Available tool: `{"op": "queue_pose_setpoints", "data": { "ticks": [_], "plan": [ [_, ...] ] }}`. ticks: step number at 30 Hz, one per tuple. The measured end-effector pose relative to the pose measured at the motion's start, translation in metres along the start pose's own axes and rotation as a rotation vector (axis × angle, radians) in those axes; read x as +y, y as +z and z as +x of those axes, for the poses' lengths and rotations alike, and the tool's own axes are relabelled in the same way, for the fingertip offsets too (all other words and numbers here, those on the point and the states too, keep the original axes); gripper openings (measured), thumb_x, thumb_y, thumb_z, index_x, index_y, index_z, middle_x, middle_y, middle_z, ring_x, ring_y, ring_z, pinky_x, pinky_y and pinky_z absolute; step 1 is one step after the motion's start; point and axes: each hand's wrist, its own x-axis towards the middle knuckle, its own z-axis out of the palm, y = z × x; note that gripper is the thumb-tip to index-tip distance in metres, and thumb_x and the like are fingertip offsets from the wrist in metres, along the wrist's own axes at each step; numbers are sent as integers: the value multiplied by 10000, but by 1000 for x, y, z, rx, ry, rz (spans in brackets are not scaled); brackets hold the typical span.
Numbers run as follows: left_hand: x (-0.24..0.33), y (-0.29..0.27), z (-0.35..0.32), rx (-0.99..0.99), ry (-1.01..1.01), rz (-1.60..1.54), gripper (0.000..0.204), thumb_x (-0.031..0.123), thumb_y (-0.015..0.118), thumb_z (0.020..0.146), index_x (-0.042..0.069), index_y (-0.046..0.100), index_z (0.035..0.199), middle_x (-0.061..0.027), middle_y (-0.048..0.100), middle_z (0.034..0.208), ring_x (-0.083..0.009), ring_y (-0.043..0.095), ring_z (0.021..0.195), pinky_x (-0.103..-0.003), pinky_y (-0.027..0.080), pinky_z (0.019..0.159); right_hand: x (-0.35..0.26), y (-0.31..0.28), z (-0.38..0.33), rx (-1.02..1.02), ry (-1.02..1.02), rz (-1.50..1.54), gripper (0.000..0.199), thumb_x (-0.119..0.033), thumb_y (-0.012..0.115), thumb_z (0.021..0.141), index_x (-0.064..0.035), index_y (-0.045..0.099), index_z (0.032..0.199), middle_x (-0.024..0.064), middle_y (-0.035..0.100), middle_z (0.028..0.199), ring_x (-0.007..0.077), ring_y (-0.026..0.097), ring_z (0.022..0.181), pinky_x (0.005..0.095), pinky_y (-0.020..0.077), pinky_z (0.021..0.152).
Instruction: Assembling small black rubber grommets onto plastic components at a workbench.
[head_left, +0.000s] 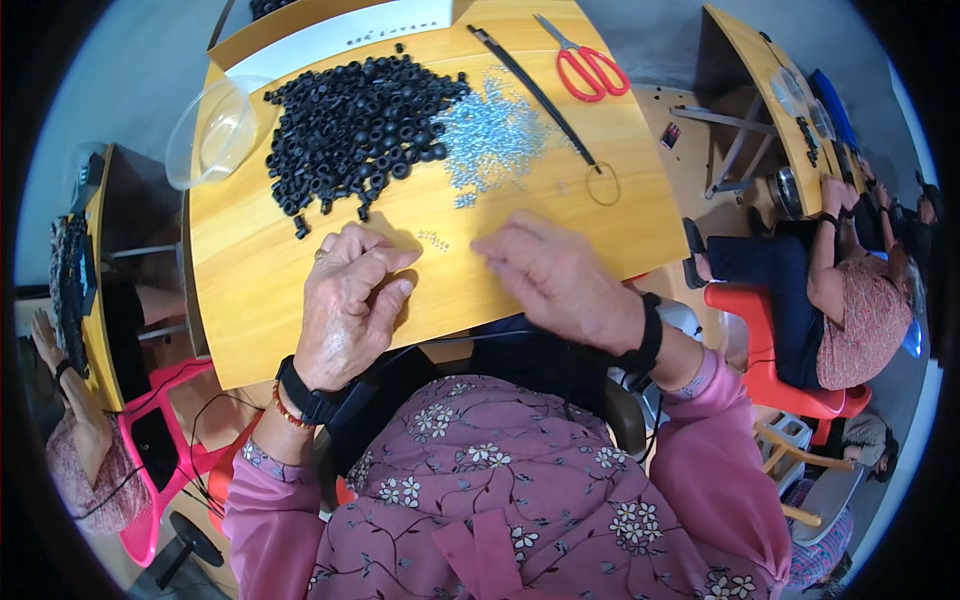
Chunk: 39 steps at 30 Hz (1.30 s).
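Small pale silvery pieces point(433, 241) scattered toward near edge of yellow wooden tabletop point(250, 310), between left hand point(348, 290), curled, and right hand point(563, 277), narrowly pinched; contents cannot be told. Fingertip work judged in hand; steady pinch called for.

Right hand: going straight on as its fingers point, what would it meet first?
The right hand would probably meet the small cluster of pale pieces lying just left of it; its height above the table is unclear, so it might pass over.
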Motion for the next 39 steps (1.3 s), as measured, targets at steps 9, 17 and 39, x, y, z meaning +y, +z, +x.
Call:
{"op": "queue_pose_setpoints", "data": {
  "ticks": [9, 17, 39],
  "plan": [
    [-4, -1, -6, 8, -14, -71, 257, -28, 703, 767, 20, 700, 1019, -129, 611, 956, -313, 554, 908, -381, 444, 833, -5, 9, 40, -67, -22, -110, 151, -101, 632, 878, 6, 594, 978, 161, 580, 902, 369, 620, 808, 445, 503, 698],
    [-3, 0, -4, 50, 32, -42, 255, -15, 710, 737, 28, 702, 989, -130, 613, 926, -319, 562, 867, -403, 450, 780, -5, 27, 46, -169, -96, -349, 96, -122, 609, 876, -41, 566, 904, 129, 547, 894, 332, 627, 767, 447, 508, 631],
    [3, -7, 6, 21, 73, -24, 342, 9, 702, 778, 27, 676, 1119, -154, 642, 1200, -351, 595, 1008, -419, 461, 926, -15, 14, 5, -25, 64, 123, 89, -60, 621, 905, -20, 579, 972, 160, 568, 886, 362, 605, 804, 410, 488, 689]
  ]
}}
